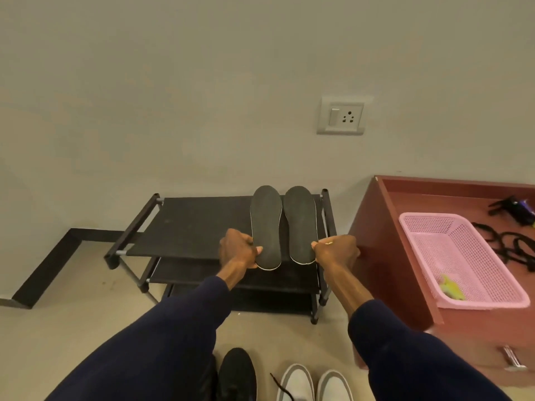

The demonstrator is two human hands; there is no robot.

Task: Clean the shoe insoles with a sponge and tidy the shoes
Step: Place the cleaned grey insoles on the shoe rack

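Wall socket, pink basket and black straps by a red cabinet

A switch-and-socket plate (341, 115) sits on the grey wall (173, 82). A pink mesh basket (474, 273) rests near the front left edge of the red cabinet (379, 250) top; black straps (509, 241) lie toward its back right.

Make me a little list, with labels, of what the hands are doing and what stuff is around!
left hand: holds the heel end of the left insole
right hand: holds the heel end of the right insole
insoles: side by side, over the shoe rack top shelf
floor: black shoe, white shoes
cabinet: pink basket with something yellow-green inside
wall: switch and socket
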